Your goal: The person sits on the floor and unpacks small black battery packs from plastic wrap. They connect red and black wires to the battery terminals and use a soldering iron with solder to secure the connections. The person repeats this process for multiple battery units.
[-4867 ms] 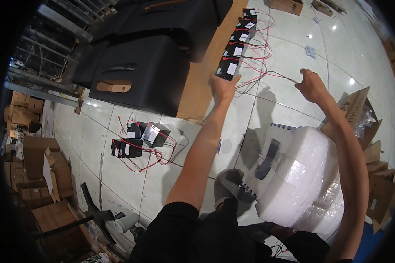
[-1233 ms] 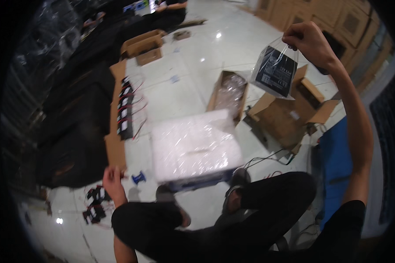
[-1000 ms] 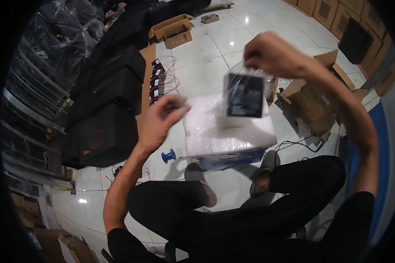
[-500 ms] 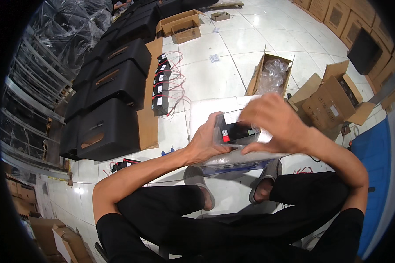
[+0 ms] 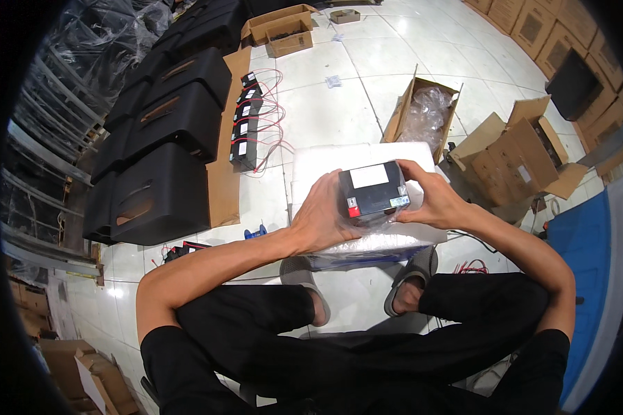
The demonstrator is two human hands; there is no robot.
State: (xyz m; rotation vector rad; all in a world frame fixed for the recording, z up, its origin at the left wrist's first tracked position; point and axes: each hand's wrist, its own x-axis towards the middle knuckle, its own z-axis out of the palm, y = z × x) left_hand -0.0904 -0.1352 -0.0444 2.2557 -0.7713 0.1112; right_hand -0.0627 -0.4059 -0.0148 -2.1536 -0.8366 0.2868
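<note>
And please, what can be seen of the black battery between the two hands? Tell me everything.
The black battery is box-shaped, its casing looking like smooth plastic. A white label covers part of its upper face; a red patch marks the near left corner, a small pale sticker the near right. Clear plastic shows along its lower edge. The left hand and right hand hold it at its sides, over the white foam block; whether it rests there is hidden.

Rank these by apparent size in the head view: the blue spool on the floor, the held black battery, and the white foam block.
Largest to smallest, as they look:
1. White foam block, though partly covered
2. Black battery
3. Blue spool
</note>
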